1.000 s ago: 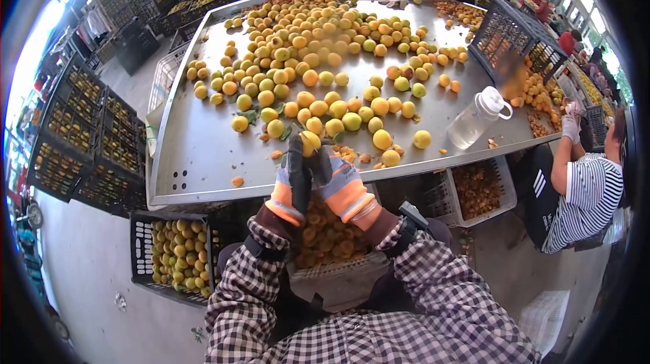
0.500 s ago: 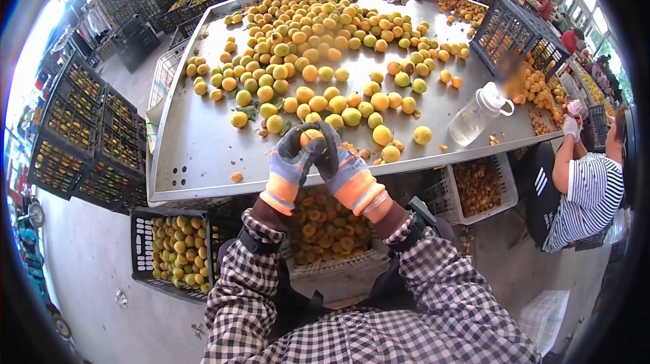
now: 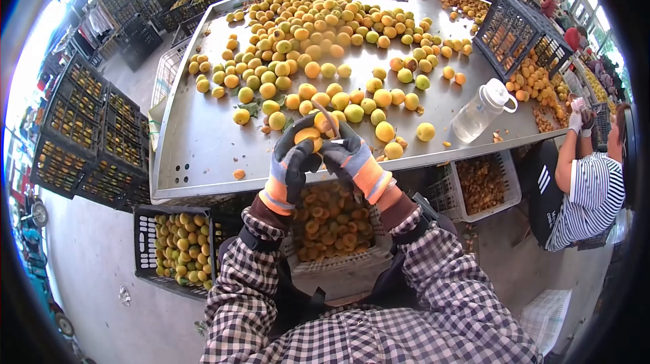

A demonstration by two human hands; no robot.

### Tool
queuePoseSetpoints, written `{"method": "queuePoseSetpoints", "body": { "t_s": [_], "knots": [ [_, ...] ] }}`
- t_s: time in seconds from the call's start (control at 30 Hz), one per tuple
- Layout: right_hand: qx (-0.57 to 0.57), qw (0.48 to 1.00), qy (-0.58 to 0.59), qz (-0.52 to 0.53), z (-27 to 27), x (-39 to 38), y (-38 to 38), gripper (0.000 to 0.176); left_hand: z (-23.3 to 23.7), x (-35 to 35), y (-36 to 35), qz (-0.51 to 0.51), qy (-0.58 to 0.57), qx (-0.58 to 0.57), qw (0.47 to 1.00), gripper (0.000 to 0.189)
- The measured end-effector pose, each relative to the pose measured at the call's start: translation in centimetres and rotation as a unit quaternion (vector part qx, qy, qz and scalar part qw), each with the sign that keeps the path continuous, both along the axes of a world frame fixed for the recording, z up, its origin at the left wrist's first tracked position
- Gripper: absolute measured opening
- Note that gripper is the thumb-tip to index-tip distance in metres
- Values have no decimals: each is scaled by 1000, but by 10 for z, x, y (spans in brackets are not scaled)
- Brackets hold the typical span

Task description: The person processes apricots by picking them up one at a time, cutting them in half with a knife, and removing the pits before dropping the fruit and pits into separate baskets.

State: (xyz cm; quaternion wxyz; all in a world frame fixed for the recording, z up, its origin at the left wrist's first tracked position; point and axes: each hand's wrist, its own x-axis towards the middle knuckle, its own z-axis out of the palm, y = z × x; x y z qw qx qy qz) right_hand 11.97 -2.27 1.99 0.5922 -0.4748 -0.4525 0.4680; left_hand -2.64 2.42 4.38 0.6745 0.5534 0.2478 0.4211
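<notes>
Water bottle [image 3: 482,112] on steel table [image 3: 196,151] nr black crate [image 3: 512,29].

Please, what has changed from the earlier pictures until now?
The left gloved hand and right gloved hand lifted the small round yellow-orange fruit slightly toward the grey metal table; it now looks pulled open into two parts. Both keep holding it. The clear plastic bottle and the loose fruit pile stayed put.

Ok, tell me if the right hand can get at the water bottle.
Probably yes: only bare table and a few loose apricots lie between the right hand and the water bottle, though it and the left hand grip an apricot.
</notes>
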Motion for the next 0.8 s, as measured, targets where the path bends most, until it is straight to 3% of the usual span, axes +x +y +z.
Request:
{"method": "queuePoseSetpoints", "body": {
  "t_s": [0.07,0.13,0.23,0.4,0.5,0.53,0.6,0.67,0.73,0.8],
  "knots": [
    [-35,989,143,31,5,6,0,36,5,0,-2,14,10,-23,1000,40],
    [-42,985,167,9,2,8,3,34,6,-4,1,-32,16,-6,999,41],
    [-35,992,118,1,6,12,0,32,0,-4,5,-21,7,-52,998,40],
    [-32,991,132,8,10,15,-2,35,-15,-9,15,2,1,-77,997,40],
    [-25,990,137,17,14,25,-4,36,-4,-14,16,-197,93,-70,974,41],
    [-31,990,135,31,19,28,-5,36,-12,-14,17,-187,132,67,971,43],
    [-17,993,112,39,30,28,-9,36,-24,-7,17,-83,110,15,990,42],
    [-133,985,42,102,35,30,-16,38,-18,-7,22,-38,46,-5,998,43],
    [-104,989,7,108,27,16,-15,32,-6,-8,16,-35,26,3,999,41],
    [-59,991,-31,116,20,13,-10,32,-19,-7,24,-95,70,145,982,38]
  ]
}}
